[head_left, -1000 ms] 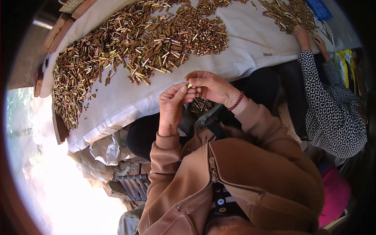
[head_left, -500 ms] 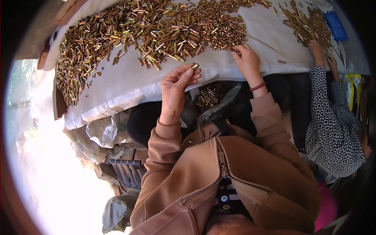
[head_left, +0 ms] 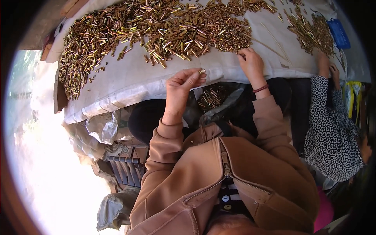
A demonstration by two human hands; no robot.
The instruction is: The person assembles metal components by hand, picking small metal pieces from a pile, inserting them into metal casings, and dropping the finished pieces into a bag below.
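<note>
My left hand point(head_left: 183, 83) pinches a short gold-coloured metal piece point(head_left: 202, 71) between thumb and fingertips, above the table's front edge. My right hand point(head_left: 252, 64) is at the near edge of a heap of small gold-coloured metal parts point(head_left: 231, 39). Its fingers are curled together, and whatever lies in them is too small to make out. Longer gold-coloured metal tubes point(head_left: 180, 46) are heaped to the left of these small parts.
White cloth covers the table point(head_left: 129, 74). Below its edge, an open bag point(head_left: 213, 98) holds more metal tubes. Two thin sticks point(head_left: 266, 47) lie on the cloth. At the right, a co-worker's hand point(head_left: 323, 64) is beside another heap point(head_left: 309, 31), near a blue container point(head_left: 338, 33).
The view has shifted slightly, so the table sits a little lower and further right. My left hand still holds the metal piece, now turned differently. My right hand stays by the small parts.
</note>
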